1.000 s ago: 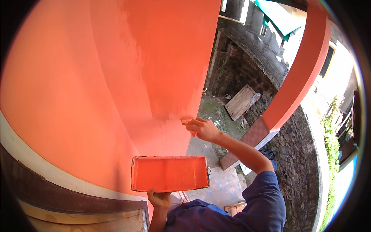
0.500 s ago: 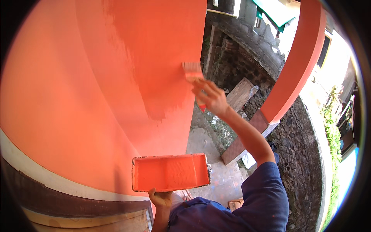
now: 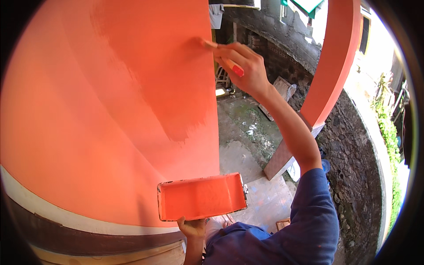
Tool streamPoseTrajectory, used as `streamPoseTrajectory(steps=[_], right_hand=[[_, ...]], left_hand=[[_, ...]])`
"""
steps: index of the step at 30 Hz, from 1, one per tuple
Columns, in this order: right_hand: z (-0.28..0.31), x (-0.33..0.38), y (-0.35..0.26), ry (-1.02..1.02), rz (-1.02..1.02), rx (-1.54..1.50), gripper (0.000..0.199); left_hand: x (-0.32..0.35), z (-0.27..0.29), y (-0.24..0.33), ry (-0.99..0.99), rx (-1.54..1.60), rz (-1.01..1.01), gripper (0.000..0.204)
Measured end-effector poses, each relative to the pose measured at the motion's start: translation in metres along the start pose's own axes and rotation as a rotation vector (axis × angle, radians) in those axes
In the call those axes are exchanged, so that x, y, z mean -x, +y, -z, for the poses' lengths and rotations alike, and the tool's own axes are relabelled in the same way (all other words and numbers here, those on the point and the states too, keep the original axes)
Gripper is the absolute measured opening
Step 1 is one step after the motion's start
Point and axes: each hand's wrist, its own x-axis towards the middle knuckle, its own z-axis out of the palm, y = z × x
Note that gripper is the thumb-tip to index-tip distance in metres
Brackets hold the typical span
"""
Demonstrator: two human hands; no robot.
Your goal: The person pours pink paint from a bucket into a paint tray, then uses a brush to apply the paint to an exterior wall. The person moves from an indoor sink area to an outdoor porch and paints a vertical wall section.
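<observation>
Right hand (image 3: 247, 66) grips orange-handled paintbrush (image 3: 221, 55), bristles against orange plastered column (image 3: 132, 88); left hand (image 3: 192, 227) clasps orange paint tray (image 3: 201, 196) level below, within dipping reach.

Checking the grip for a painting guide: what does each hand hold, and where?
Right hand grips a paintbrush by its handle; left hand holds the paint tray from beneath.

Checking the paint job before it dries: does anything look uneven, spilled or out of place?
The orange wall has a darker, glossier band with a ragged lower edge near the corner, patchy against the paler paint. The rectangular orange paint tray is level, no spill visible.
</observation>
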Motion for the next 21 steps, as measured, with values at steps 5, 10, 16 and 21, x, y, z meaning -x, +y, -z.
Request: streamPoseTrajectory(steps=[5, 10, 16, 21], right_hand=[[-0.015, 0.040, -0.019, -0.070, 0.114, 0.108, 0.033], [-0.029, 0.190, -0.075, -0.528, 0.072, -0.154, 0.016], [-0.022, 0.110, -0.036, -0.668, -0.071, -0.271, 0.030], [0.020, -0.064, 0.010, -0.139, 0.008, -0.020, 0.021]], left_hand=[[0.002, 0.004, -0.003, 0.136, 0.005, -0.047, 0.060], [-0.006, 0.018, -0.004, 0.058, 0.033, 0.002, 0.061], [-0.008, 0.017, -0.006, 0.056, 0.028, -0.005, 0.066], [-0.003, 0.013, -0.009, 0.049, 0.083, -0.019, 0.066]])
